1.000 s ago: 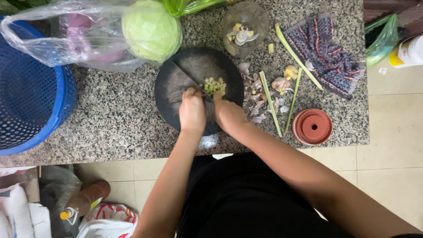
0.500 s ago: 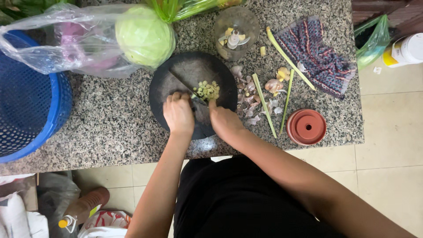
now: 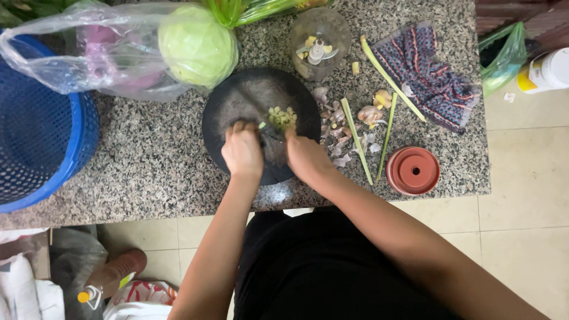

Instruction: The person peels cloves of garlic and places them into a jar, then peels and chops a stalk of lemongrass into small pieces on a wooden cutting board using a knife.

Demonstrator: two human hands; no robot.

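A round dark chopping board [image 3: 237, 101] lies on the speckled granite counter [image 3: 154, 160]. Both my hands rest on its near half. My left hand [image 3: 242, 151] is curled over a short pale green stalk piece [image 3: 261, 125], whose tip shows beside the fingers. My right hand [image 3: 305, 157] grips a knife [image 3: 274, 133], its dark blade lying between the two hands. A small pile of chopped yellow-green bits [image 3: 282, 117] sits just beyond the blade.
A green cabbage [image 3: 197, 44] in a clear plastic bag and a blue mesh basket [image 3: 35, 142] are at the left. Right of the board are a clear chopper bowl [image 3: 320, 35], garlic peelings [image 3: 341, 133], green stalks [image 3: 355, 139], a patterned cloth [image 3: 430, 77] and a terracotta lid [image 3: 413, 170].
My hands have stayed together on the board with small cutting movements. The view has drifted a little, and the pile of chopped bits stays beyond the blade.
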